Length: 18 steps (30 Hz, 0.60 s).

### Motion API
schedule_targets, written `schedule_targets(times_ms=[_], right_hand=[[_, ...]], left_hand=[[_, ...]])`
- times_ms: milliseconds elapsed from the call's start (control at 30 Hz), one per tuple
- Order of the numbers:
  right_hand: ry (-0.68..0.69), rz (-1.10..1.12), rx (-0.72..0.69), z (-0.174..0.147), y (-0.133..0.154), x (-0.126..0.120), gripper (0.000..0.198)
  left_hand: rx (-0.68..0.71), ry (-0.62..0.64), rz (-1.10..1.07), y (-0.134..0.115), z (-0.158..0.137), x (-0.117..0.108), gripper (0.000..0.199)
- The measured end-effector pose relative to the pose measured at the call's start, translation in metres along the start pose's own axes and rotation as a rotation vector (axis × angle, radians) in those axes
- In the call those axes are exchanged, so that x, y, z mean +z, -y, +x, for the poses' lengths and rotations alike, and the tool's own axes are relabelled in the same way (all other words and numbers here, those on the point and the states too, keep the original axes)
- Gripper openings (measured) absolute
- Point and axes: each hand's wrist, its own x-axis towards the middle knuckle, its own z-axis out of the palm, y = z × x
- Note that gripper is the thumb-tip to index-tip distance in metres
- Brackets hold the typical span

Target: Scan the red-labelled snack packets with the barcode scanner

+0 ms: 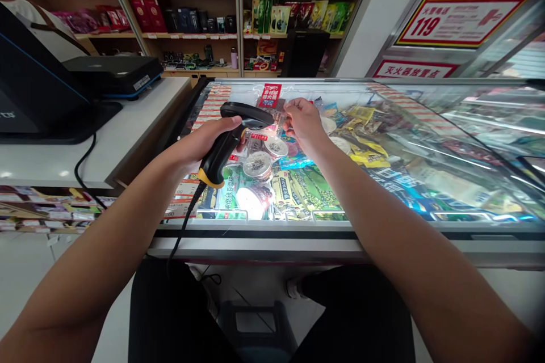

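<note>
My left hand [213, 135] is wrapped round the grip of a black and yellow barcode scanner [221, 150], its thumb on top. The scanner's head points right, and its cord hangs down past the freezer's front edge. Just beyond the head is a clear plastic food packet [276, 117] with a red label [270, 95] bearing white characters. My right hand [303, 120] is closed in a pinch at the packet's right edge; the fingertips are partly hidden. Both hands are above the glass top of a chest freezer [255, 227]. Through the glass show round tubs [258, 164] and a green bag [317, 187].
On the left, a white counter [140, 125] holds a dark screen [34, 79] and a black flat device [113, 74]. Stocked shelves [191, 37] stand behind. A person's pale clothing [42, 25] shows at far left. Below, a grey stool [258, 332] stands between my legs.
</note>
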Motion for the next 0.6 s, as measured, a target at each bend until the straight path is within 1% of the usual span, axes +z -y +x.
schedule_targets(times_ms=[167, 300, 467, 533, 600], right_hand=[[0.014, 0.033, -0.007, -0.001, 0.002, -0.002, 0.014], [-0.015, 0.002, 0.002, -0.004, 0.005, -0.001, 0.016], [-0.03, 0.003, 0.01, -0.005, 0.01, -0.001, 0.016], [-0.064, -0.016, -0.016, 0.002, 0.014, -0.009, 0.015], [-0.164, -0.103, -0.081, 0.013, 0.017, -0.026, 0.012]], left_hand=[[0.018, 0.001, 0.032, -0.002, 0.0, 0.001, 0.051], [0.063, 0.033, 0.011, -0.004, -0.001, 0.001, 0.051], [0.056, 0.019, 0.036, -0.004, -0.001, 0.002, 0.052], [0.062, -0.005, 0.03, -0.004, -0.001, 0.004, 0.052], [0.069, -0.042, 0.019, -0.004, 0.0, 0.005, 0.051]])
